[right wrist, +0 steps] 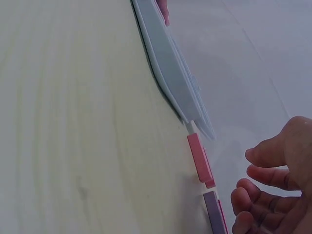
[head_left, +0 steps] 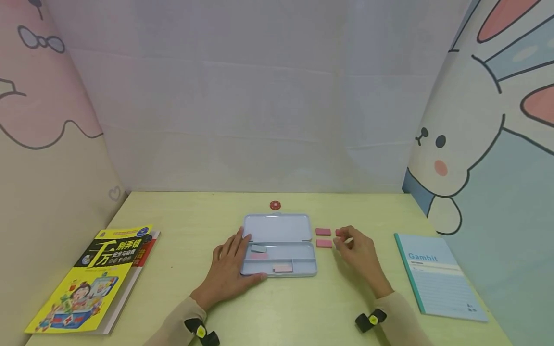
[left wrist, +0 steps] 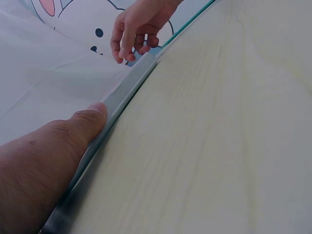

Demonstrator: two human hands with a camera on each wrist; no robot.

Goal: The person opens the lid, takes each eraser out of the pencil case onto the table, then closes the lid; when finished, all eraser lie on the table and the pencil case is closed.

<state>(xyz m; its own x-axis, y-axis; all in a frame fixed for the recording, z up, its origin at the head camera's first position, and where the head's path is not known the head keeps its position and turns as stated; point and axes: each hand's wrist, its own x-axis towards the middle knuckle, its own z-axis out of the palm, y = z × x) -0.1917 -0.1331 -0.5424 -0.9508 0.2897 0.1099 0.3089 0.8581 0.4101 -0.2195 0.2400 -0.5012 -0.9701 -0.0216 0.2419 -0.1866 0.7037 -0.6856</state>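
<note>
A pale blue pencil case (head_left: 278, 265) lies open on the table, its hinged lid (head_left: 277, 228) folded back. My left hand (head_left: 231, 269) rests at its left side, fingers spread fairly straight along the edge; the thumb (left wrist: 92, 117) touches the front wall. Inside are a grey-blue piece (head_left: 258, 248) and a pale pink piece (head_left: 283, 268). Right of the case lie two small pink blocks, a rear block (head_left: 323, 231) and a front block (head_left: 324, 243). My right hand (head_left: 358, 252) hovers beside them with loosely bent fingers, partly covering another pink block (head_left: 337, 232); nothing shows between its fingertips (right wrist: 251, 155).
Behind the case lies a round red chip (head_left: 275, 205). At the table's left edge are stacked books, a yellow one (head_left: 88, 283) on top. A light blue notebook (head_left: 446, 278) lies at the right. A pale wall (head_left: 268, 120) closes off the back.
</note>
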